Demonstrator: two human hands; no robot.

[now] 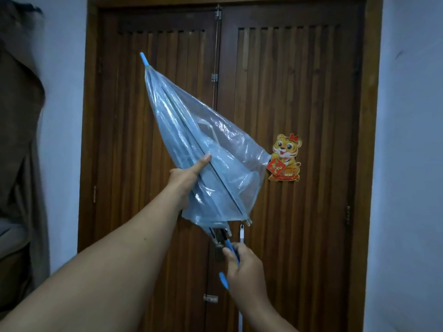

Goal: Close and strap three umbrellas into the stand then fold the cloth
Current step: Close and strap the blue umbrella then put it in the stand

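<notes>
Blue umbrella (pixel 203 149) half-collapsed; left hand (pixel 184 180) clasps canopy, fingers hidden; right hand (pixel 244 267) grips handle.

Wooden double door (pixel 287 92), tiger sticker (pixel 285 156) stuck on it

This looks like a room in a home. A tall double wooden door (pixel 223 140) with slatted panels and small metal latches (pixel 214 77) fills the middle, set in pale painted walls (pixel 407 140). A cartoon tiger sticker (pixel 285 157) decorates the right door leaf. Dark clothing (pixel 19 104) hangs at the left edge.
</notes>
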